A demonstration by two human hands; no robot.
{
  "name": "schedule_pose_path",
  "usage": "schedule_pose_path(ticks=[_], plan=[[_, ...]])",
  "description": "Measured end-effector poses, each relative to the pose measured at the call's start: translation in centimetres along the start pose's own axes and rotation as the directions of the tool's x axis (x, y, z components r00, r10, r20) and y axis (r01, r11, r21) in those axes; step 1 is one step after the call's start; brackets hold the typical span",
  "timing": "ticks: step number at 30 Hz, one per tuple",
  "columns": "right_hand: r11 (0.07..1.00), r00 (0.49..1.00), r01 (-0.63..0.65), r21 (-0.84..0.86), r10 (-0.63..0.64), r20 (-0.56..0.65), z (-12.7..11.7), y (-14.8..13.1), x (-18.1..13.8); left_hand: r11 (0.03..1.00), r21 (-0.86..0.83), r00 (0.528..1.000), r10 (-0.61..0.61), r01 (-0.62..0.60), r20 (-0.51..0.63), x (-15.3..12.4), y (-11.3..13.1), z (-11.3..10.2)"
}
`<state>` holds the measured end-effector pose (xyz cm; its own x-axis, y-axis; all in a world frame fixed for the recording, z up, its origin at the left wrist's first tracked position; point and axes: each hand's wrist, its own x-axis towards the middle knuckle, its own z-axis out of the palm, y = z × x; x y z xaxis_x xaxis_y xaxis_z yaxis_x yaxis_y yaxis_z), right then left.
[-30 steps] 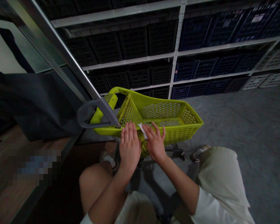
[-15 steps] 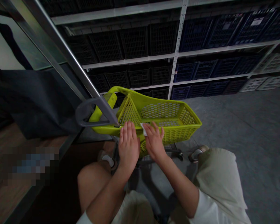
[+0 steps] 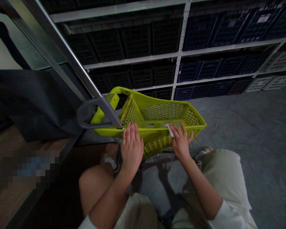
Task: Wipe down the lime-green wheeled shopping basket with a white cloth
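A yellow-green plastic basket cart (image 3: 193, 119) stands on the floor in front of my knees. My left hand (image 3: 132, 147) lies flat on its near rim with the fingers stretched out together. My right hand (image 3: 180, 141) rests further right on the same rim, pressing a small white cloth or wipe (image 3: 170, 130) against the plastic under its fingers. The basket looks empty inside. A grey handle (image 3: 87, 115) on a metal bar sits just left of my left hand.
Metal shelving (image 3: 157, 57) with several rows of dark and blue crates fills the back. White crates (image 3: 276, 68) sit at the far right. A slanted metal post (image 3: 62, 47) crosses the upper left. Dark fabric (image 3: 30, 101) lies at left. Grey floor (image 3: 252, 127) spreads to the right.
My right hand has slid to the right along the basket's near rim with the white cloth. My left hand has stayed where it was.
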<state>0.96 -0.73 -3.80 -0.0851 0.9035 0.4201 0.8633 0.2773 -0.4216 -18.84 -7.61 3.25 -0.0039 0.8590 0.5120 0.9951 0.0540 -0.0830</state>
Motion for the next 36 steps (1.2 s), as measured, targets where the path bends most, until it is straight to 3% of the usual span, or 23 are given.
schedule_pose_path(ticks=[2, 4, 8, 10, 12, 15, 20, 23, 25, 27, 32, 34, 36], plan=[[0.998, 0.999, -0.047, 0.032, 0.048, -0.022, 0.1, -1.0, 0.1, 1.000, -0.002, 1.000, -0.009, 0.009, -0.006, 0.0, 0.1, 0.2], [0.995, 0.999, -0.040, 0.094, 0.040, 0.000, 0.2, -3.7, 0.1, 1.000, -0.010, 1.000, -0.018, 0.018, -0.011, -0.1, 0.1, 0.3], [0.962, 0.986, 0.111, 0.248, -0.139, 0.097, 0.1, -10.6, 0.1, 1.000, -0.017, 0.999, -0.021, 0.020, -0.033, -0.1, 0.0, 0.5], [0.947, 0.973, 0.167, 0.275, -0.203, 0.110, 0.0, -12.3, 0.1, 1.000, -0.006, 0.999, -0.019, 0.019, -0.036, -0.2, -0.1, 0.6], [0.946, 0.966, 0.206, 0.248, -0.238, 0.105, 0.0, -12.2, 0.0, 1.000, 0.006, 1.000, -0.012, 0.012, -0.027, -0.2, -0.2, 0.5], [0.965, 0.968, 0.225, 0.138, -0.237, 0.083, 0.2, -8.9, -0.1, 1.000, 0.010, 1.000, -0.001, 0.001, -0.003, -0.2, -0.2, 0.3], [0.997, 0.997, 0.078, -0.028, -0.078, -0.008, 0.4, -0.4, -0.3, 1.000, 0.009, 1.000, -0.003, 0.003, 0.023, -0.1, -0.2, 0.0], [0.999, 0.995, -0.026, -0.036, 0.023, -0.095, 0.6, 1.9, -0.4, 1.000, 0.000, 1.000, -0.007, 0.007, 0.019, -0.1, -0.1, 0.0], [0.998, 0.992, -0.069, -0.003, 0.069, -0.110, 0.7, 0.8, -0.5, 1.000, 0.000, 1.000, -0.012, 0.012, 0.004, -0.1, 0.0, 0.1], [0.998, 0.996, -0.050, 0.048, 0.053, -0.068, 0.8, -2.3, -0.6, 1.000, 0.005, 1.000, -0.015, 0.015, -0.011, -0.1, 0.1, 0.2], [0.946, 0.968, 0.210, 0.248, -0.236, 0.081, 0.4, -11.2, 0.0, 1.000, 0.001, 0.999, -0.028, 0.028, -0.028, -0.1, 0.0, 0.5], [0.923, 0.955, 0.256, 0.286, -0.288, 0.076, 0.3, -12.3, 0.2, 1.000, -0.006, 0.999, -0.030, 0.030, -0.021, -0.1, -0.1, 0.5], [0.925, 0.951, 0.277, 0.260, -0.302, 0.061, 0.3, -11.2, 0.3, 1.000, -0.002, 1.000, -0.020, 0.020, -0.007, -0.1, -0.1, 0.3]])
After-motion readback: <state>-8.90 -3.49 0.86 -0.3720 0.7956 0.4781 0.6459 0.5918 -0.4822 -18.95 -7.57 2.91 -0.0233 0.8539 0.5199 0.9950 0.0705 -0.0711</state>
